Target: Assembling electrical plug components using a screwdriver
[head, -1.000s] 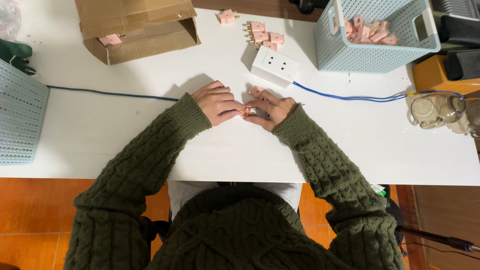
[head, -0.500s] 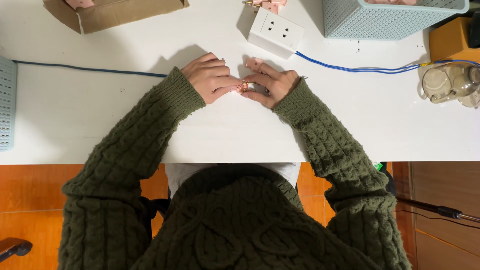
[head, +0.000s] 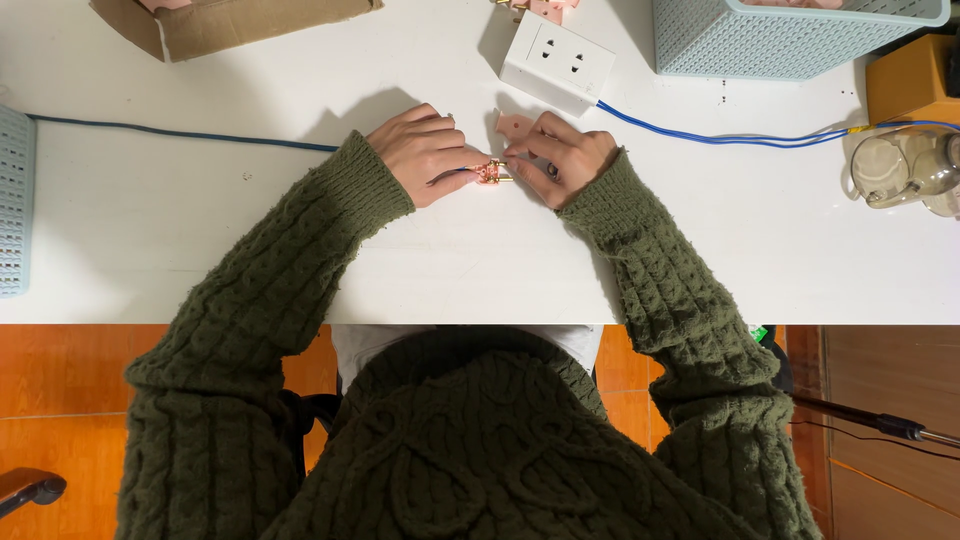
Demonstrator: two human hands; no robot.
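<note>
Both hands meet at the middle of the white table (head: 200,230). My left hand (head: 420,155) pinches a thin blue-handled tool whose tip touches a small pink plug part (head: 492,172) with brass prongs. My right hand (head: 565,155) holds that pink part from the other side. A separate pink cover piece (head: 513,126) lies on the table just beyond my right fingers. Dark green knitted sleeves cover both arms.
A white socket block (head: 556,60) with a blue cable (head: 720,135) sits beyond the hands. A light blue basket (head: 790,40) stands at back right, a cardboard box (head: 240,22) at back left, another basket edge (head: 12,200) at far left, and a clear tape dispenser (head: 905,170) at right.
The view has shifted nearer, so the box and baskets slid toward the top edge. The hands stay together on the pink part; the loose pink cover now shows beside my right fingers.
</note>
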